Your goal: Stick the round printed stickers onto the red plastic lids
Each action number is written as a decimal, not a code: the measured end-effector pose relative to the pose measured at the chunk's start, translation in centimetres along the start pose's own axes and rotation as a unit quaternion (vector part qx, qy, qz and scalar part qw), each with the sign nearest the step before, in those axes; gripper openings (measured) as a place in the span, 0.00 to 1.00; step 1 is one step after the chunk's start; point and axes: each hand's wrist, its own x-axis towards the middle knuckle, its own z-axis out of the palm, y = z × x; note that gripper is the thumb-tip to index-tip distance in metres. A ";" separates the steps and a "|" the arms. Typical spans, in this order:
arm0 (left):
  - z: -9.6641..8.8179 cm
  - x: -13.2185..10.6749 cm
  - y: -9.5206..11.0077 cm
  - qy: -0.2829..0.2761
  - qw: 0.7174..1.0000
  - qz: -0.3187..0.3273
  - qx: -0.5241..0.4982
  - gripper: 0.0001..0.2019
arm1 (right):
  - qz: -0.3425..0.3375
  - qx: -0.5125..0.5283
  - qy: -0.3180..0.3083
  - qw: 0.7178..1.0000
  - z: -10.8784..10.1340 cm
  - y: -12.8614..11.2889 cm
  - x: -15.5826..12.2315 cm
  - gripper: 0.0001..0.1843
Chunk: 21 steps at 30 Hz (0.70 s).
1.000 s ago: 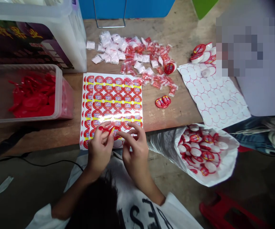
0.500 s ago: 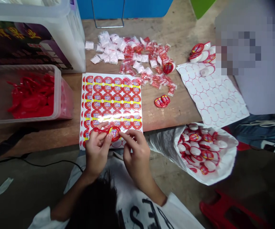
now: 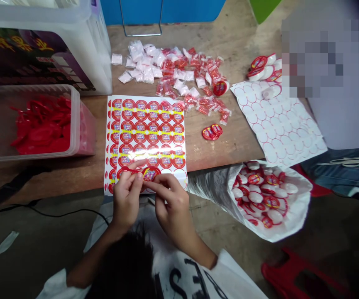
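Over the lower edge of the sticker sheet (image 3: 152, 126), a red plastic piece with a round printed label (image 3: 150, 174) is held up between both hands. My left hand (image 3: 127, 199) is closed, pinching its narrow left end between thumb and fingers. My right hand (image 3: 173, 203) is at the label's lower right rim, the index finger reaching along the bottom edge and the other fingers curled; its thumb is mostly hidden. Printed red round stickers in rows cover the sheet, with blank spots at its bottom right. Two small red labelled pieces (image 3: 212, 131) lie to the right.
A clear tub of red plastic parts (image 3: 76, 124) stands at left, before a larger white tub (image 3: 101, 54). Small white and red packets (image 3: 173, 68) are heaped behind the sheet. At right are a peeled sticker sheet (image 3: 279, 120), a white sack of finished pieces (image 3: 300, 207) and another person.
The red plastic piece has tilted and shifted slightly right. My right index finger has slid from the label's right side to its lower edge, closer to my left thumb.
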 end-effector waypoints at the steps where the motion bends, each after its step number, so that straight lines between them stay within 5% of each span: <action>1: -0.1 0.1 -0.2 -0.006 1.000 -0.012 -0.025 0.17 | 0.000 0.010 0.001 1.000 -0.1 0.0 0.0 0.19; 7: -0.3 0.6 -0.3 -0.041 0.997 -0.061 -0.023 0.20 | 0.020 0.026 0.042 0.999 -0.8 0.4 0.5 0.20; 11: -0.3 0.3 -0.5 -0.062 0.976 0.047 0.204 0.07 | 0.004 0.007 -0.006 1.000 -0.4 0.4 1.2 0.17; 14: -0.4 0.1 -0.9 -0.079 0.957 0.089 0.266 0.06 | 0.001 0.013 -0.022 1.000 0.0 0.3 1.6 0.08; 21: -0.2 0.5 -0.6 -0.026 0.998 -0.055 0.020 0.22 | 0.097 0.101 0.038 0.989 0.2 1.0 1.3 0.04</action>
